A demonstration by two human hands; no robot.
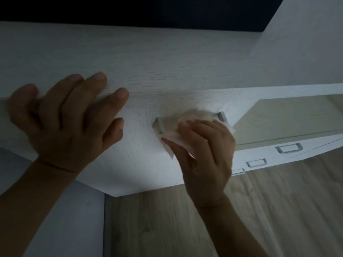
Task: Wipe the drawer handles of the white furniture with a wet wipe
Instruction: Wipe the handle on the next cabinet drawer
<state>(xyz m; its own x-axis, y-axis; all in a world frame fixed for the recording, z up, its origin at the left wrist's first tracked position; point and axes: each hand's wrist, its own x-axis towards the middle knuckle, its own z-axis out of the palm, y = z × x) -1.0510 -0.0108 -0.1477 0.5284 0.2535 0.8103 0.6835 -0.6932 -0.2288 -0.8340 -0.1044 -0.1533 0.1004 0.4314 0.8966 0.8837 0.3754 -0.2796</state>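
Premises: domestic interior, most likely a living room or bedroom; which of the two cannot be told.

Evidence: a white cabinet [167, 62] with a wood-grain finish, of household type, fills most of the view. Its front carries a small rectangular metal handle [222, 116]. A second handle [289, 147] and a third handle [256, 162], of the same pattern, sit on drawer fronts further right. One section has a glass panel [297, 117] framed in white. The floor [259, 210] is pale wood-look planking. A plain grey wall [55, 219] meets the cabinet at the lower left. Lighting is dim and household-level.
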